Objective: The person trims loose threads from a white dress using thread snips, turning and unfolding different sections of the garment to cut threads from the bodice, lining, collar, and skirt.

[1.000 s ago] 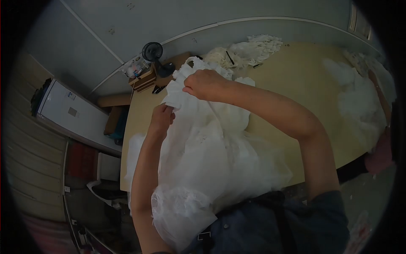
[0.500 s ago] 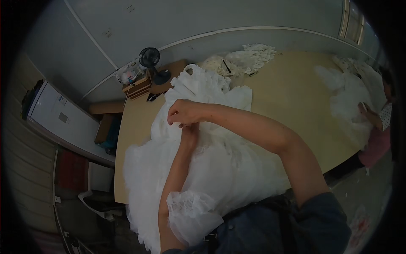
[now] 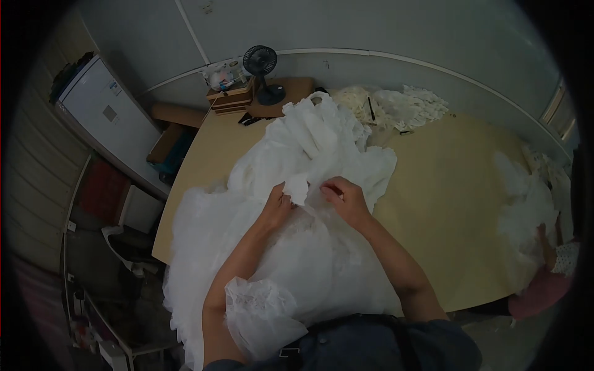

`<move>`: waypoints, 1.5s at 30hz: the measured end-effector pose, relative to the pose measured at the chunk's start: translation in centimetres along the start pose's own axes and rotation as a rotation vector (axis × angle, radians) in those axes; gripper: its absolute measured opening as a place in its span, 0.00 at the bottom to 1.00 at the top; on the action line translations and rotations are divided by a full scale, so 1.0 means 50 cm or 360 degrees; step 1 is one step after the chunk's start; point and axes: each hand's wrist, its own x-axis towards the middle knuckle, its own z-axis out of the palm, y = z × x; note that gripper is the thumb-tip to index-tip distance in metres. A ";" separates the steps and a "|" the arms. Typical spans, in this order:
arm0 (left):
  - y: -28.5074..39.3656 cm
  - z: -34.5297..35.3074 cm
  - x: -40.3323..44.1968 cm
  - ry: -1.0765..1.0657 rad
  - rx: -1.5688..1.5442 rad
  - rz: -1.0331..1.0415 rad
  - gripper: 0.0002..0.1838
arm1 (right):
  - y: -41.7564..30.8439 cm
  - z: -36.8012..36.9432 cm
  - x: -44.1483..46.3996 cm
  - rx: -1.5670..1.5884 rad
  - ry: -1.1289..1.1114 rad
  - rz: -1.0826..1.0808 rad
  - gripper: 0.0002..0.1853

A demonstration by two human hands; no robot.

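Observation:
A white tulle dress (image 3: 266,164) lies heaped over the table and down its front edge, its layers loose and ruffled. My left hand (image 3: 277,209) grips a fold of it near the middle, with a small white flap standing up beside the fingers. To the right of that flap, my right hand (image 3: 348,201) is raised just above the cloth, thumb and fingertips pinched together. Whatever is in that pinch, if anything, is too small to make out. A gathered puff of sheer white fabric (image 3: 260,304) rests against my left forearm.
On the pale table (image 3: 445,216), a black fan (image 3: 260,60) stands at the back left by wooden boxes (image 3: 230,100). Cream and white fabric pieces (image 3: 411,104) lie at the back. Far right, another person's hand (image 3: 546,242) touches white tulle (image 3: 523,198). A white cabinet (image 3: 111,111) stands left.
My right hand has crossed back from over the left wrist to the right side, now apart from the left hand. The view has shifted; the flap by my left hand now shows.

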 end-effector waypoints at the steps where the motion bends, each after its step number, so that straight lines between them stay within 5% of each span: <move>1: -0.013 -0.010 0.004 -0.0095 -0.0029 -0.0008 0.22 | -0.029 -0.003 0.006 0.0383 0.0115 -0.0008 0.08; 7: 0.028 0.000 -0.015 0.0046 -0.0018 -0.0256 0.25 | -0.020 0.049 0.068 0.0402 -0.0097 -0.0118 0.05; 10: 0.069 -0.041 0.000 -0.0162 0.0027 -0.0453 0.22 | 0.001 0.041 0.067 0.0671 -0.0059 -0.0028 0.04; 13: 0.074 -0.102 0.046 -0.0383 0.0014 -0.0789 0.19 | -0.011 0.053 0.036 0.0657 0.0157 -0.0325 0.02; 14: 0.081 -0.110 0.053 -0.0557 -0.0405 -0.0759 0.15 | -0.022 0.057 0.024 0.0430 0.0205 -0.0517 0.02; 16: 0.106 -0.118 0.057 -0.0644 -0.0114 -0.0581 0.12 | -0.048 0.059 0.009 -0.0020 0.0303 -0.0907 0.01; 19: 0.134 -0.100 0.034 -0.0464 0.0559 -0.0019 0.09 | -0.053 0.054 0.021 -0.0057 -0.0168 -0.1323 0.03; 22: 0.126 -0.077 0.017 -0.0204 0.1456 0.0870 0.14 | -0.034 0.051 0.064 0.0579 -0.0029 -0.0472 0.07; 24: 0.114 -0.077 0.011 -0.0066 0.1754 0.1417 0.17 | -0.040 0.048 0.100 0.0717 -0.0263 -0.0151 0.10; 27: 0.115 -0.069 0.000 0.0154 0.1788 0.1473 0.16 | -0.042 0.044 0.138 0.0817 -0.0682 0.0082 0.11; 29: 0.096 -0.070 0.006 0.0327 0.1693 0.1443 0.13 | -0.041 0.033 0.150 0.0814 -0.0829 0.0229 0.10; 33: 0.051 -0.079 0.009 0.0346 0.1338 0.0850 0.13 | -0.068 0.025 0.136 -0.0292 -0.0263 -0.0602 0.04; 35: 0.079 -0.107 0.030 -0.0157 0.0671 0.0021 0.13 | -0.079 0.038 0.127 -0.0711 0.0157 -0.1194 0.05; 37: 0.125 -0.129 0.033 -0.0490 -0.0066 -0.0457 0.10 | -0.092 0.043 0.106 -0.0681 0.0242 -0.1199 0.05; 40: 0.106 -0.151 0.032 -0.0554 -0.0503 -0.0444 0.08 | -0.086 0.056 0.068 -0.0694 0.0245 -0.1283 0.06; 43: 0.123 -0.124 0.017 -0.0322 -0.0016 -0.0361 0.10 | -0.066 0.068 0.058 -0.0364 -0.0168 -0.1326 0.04; 45: 0.100 -0.116 0.011 -0.0146 0.0852 0.0436 0.14 | -0.063 0.071 0.068 0.0016 -0.0248 -0.1005 0.02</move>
